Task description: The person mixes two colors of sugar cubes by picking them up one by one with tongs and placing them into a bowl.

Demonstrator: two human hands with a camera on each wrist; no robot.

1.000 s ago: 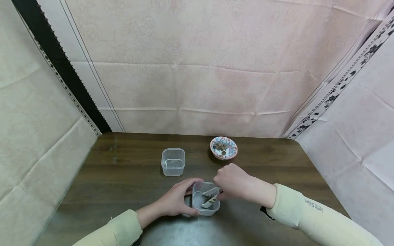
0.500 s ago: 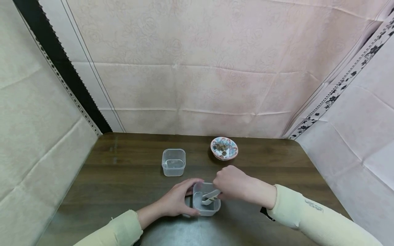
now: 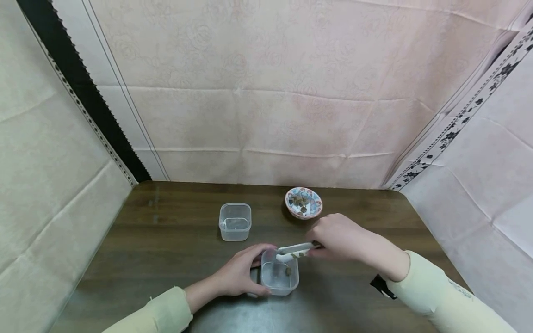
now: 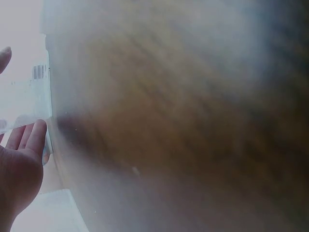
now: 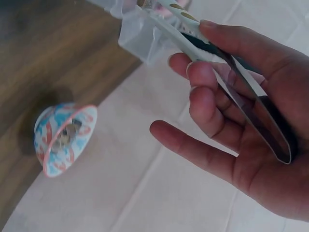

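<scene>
My left hand (image 3: 239,274) holds a clear plastic container (image 3: 278,283) at its left side, thumb at the near edge and fingers at the far edge. Inside that container lies a small brown piece (image 3: 288,271). My right hand (image 3: 339,238) grips a pair of tongs (image 3: 296,249) with white tips, which reach over the container's far rim. In the right wrist view the tongs (image 5: 236,72) lie between thumb and fingers, the little finger (image 5: 193,152) stretched away. Something brownish (image 5: 145,4) shows near the tips; whether they pinch it I cannot tell. The left wrist view is mostly blurred.
A second clear container (image 3: 235,223) stands farther back on the dark wooden table (image 3: 175,231). Behind my right hand sits a patterned bowl (image 3: 303,203) with several small brown pieces in it. Pale cloth (image 3: 266,115) hangs behind and on both sides.
My right hand has moved right and slightly away, lifting the tongs from inside the container to its far rim. The brown piece now shows inside. My left hand has barely moved.
</scene>
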